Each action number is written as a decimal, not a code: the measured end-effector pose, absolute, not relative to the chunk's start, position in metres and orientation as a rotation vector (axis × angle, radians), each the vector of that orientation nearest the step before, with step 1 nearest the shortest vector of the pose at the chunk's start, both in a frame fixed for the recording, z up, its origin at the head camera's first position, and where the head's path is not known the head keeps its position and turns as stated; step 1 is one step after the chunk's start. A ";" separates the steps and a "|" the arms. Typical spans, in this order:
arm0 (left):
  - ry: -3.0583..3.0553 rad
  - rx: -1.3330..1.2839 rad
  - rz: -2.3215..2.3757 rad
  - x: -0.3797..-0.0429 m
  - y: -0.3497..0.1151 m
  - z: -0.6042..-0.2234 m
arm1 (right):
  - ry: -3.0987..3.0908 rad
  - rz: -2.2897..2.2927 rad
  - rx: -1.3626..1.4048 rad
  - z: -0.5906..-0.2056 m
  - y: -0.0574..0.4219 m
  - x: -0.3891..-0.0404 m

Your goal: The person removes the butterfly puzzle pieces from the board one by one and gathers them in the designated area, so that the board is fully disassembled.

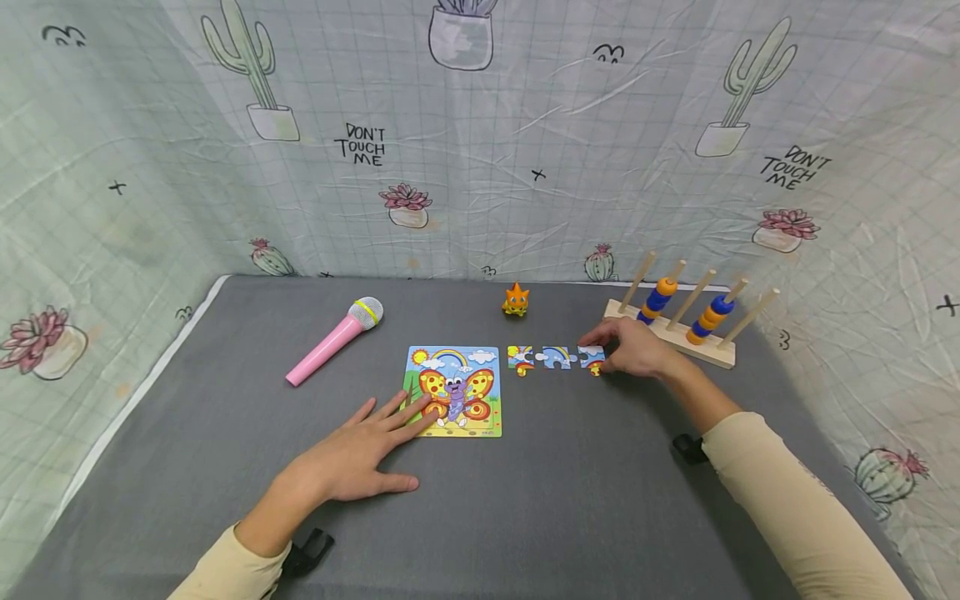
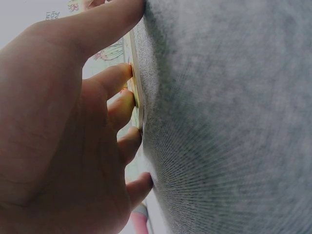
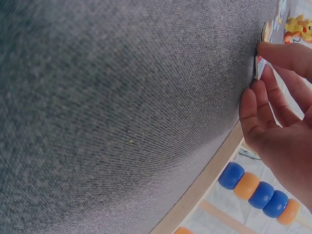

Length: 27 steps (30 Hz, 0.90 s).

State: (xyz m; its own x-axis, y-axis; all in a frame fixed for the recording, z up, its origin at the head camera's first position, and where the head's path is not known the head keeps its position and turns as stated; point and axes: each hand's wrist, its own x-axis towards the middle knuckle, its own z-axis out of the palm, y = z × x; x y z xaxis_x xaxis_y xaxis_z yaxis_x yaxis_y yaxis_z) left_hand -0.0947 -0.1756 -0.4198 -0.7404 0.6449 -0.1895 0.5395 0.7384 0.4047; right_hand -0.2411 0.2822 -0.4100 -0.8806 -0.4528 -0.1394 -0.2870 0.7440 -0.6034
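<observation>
A square butterfly puzzle board (image 1: 483,425) lies flat on the grey table. My left hand (image 1: 360,454) is spread with straight fingers, its fingertips resting on the board's left side and its thumb on the cloth. To the right of the board, three puzzle pieces lie in a row: a sun piece (image 1: 517,357), a rainbow piece (image 1: 556,358) and a cloud piece (image 1: 592,357). My right hand (image 1: 633,346) pinches the cloud piece by its right side, between thumb and fingers. In the right wrist view, the fingers (image 3: 275,97) partly hide that piece.
A pink toy microphone (image 1: 326,348) lies at the back left. Behind the pieces stands a small orange-and-yellow figurine (image 1: 515,300). Just beyond my right hand is a wooden peg rack (image 1: 708,350) with blue and orange beads. Patterned cloth (image 1: 480,225) walls off the back and sides.
</observation>
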 end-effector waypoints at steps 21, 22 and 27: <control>2.613 0.920 0.462 -0.095 -0.175 -0.418 | 2.714 -0.786 -0.566 -0.408 0.281 -0.239; 2.614 0.920 0.455 -0.095 -0.175 -0.418 | 2.726 -0.778 -0.572 -0.408 0.280 -0.238; 2.628 0.942 0.436 -0.095 -0.176 -0.418 | 2.789 -0.776 -0.543 -0.402 0.272 -0.230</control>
State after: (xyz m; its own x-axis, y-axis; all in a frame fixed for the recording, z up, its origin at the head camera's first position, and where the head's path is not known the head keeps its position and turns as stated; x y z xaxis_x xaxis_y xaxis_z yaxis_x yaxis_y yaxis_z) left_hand -0.0952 -0.1760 -0.4184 -0.7339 0.6527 -0.1883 0.5568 0.7368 0.3836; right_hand -0.2303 0.2715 -0.4016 -0.9134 -0.3973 -0.0884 -0.2945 0.7950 -0.5304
